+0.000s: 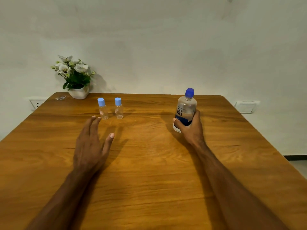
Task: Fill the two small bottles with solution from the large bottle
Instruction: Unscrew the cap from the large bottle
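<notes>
Half the large bottle [185,108] hides inside the gripping right hand [191,127]; left hand [90,146] spread flat.

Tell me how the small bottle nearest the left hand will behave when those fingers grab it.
The small bottle looks clear and empty, so it is probably very light. It stands tall on a narrow base, so a nudge from the left hand would likely tip it, and its round body might then roll. The smooth wall may be a little slippery.

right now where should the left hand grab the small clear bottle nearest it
Grip the small clear plastic bottle with the light blue cap round its straight body below the cap, coming from the near left, where the open left hand lies. It stands upright, and its twin stands apart on its right.
</notes>
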